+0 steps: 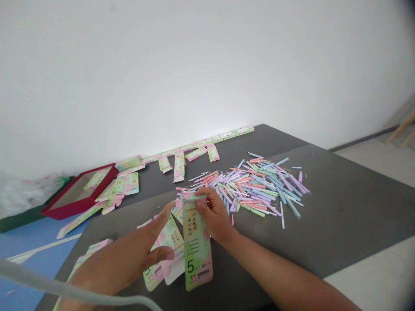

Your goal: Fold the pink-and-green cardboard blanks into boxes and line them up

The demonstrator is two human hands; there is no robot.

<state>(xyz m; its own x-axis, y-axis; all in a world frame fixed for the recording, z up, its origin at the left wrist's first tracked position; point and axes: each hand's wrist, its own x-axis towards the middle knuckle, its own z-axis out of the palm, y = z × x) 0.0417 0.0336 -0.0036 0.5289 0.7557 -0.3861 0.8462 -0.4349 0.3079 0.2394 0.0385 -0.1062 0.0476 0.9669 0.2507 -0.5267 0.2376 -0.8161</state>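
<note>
My right hand [212,214] pinches the top end of a narrow green-and-pink paper box [197,246], printed with a large 5 near its bottom. The box hangs upright toward me and looks flat. My left hand [155,239] is just left of it, thumb and fingers apart, with nothing seen in it. Beneath that hand lie several similar flat boxes [171,235], overlapping on the table. Past my right hand spreads a pile of pastel pens [256,185], with thin white sticks like refills among them.
More green-and-pink boxes [179,166] lie along the wall on the dark table [324,207]. A red-edged open box [78,192] stands at the left, beside clear plastic bags [29,194]. A pale cable [74,291] crosses the lower left, close to the camera.
</note>
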